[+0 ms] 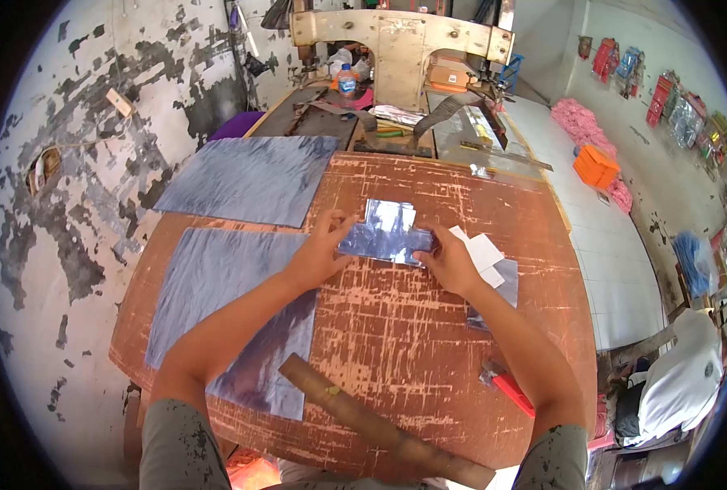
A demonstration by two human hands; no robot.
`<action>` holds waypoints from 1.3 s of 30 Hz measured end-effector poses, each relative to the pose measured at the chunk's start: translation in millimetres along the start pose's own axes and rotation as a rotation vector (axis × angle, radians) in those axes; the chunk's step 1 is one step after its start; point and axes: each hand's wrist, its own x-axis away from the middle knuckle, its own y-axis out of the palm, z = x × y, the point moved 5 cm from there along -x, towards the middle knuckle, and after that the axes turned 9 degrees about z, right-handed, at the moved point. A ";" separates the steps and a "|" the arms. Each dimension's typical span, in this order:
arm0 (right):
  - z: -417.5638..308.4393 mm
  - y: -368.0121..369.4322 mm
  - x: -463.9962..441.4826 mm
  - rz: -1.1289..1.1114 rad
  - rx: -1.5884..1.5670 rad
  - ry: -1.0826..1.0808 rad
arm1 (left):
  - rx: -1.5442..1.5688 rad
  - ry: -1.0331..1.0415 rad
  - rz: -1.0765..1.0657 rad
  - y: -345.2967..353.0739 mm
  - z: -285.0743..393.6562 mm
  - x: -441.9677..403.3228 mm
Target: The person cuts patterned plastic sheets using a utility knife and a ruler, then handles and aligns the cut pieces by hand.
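Note:
Over the middle of the worn reddish-brown table point(429, 343), both hands grip a small stack of shiny bluish plastic pieces point(384, 241), with a white reflective part at the top. Its left edge sits between the thumb and fingers of my left hand point(328, 251). My right hand point(452, 260) pinches the opposite edge. Just beyond that hand lie white card pieces point(483, 253), partly over a greyish plastic piece point(506, 282). Under my left forearm rests a large bluish plastic sheet point(192, 286), partly hidden by the arm.
Another large sheet point(249, 175) lies farther back. Near my body are a long worn strip point(380, 429) and a red-handled cutter point(512, 394). At the back stands a cream metal press point(400, 41), with a water bottle point(346, 82) and a metal bracket point(392, 149) before it.

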 end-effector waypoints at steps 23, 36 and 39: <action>-30.4 54.8 81.7 0.354 0.434 0.000 | -0.061 -0.095 0.217 4.8 -4.7 71.7; -32.7 55.8 80.9 0.285 0.552 0.068 | -0.023 -0.211 0.174 -2.9 11.7 74.5; -28.6 59.1 81.4 0.295 0.572 0.060 | -0.057 -0.139 0.261 0.9 7.0 75.4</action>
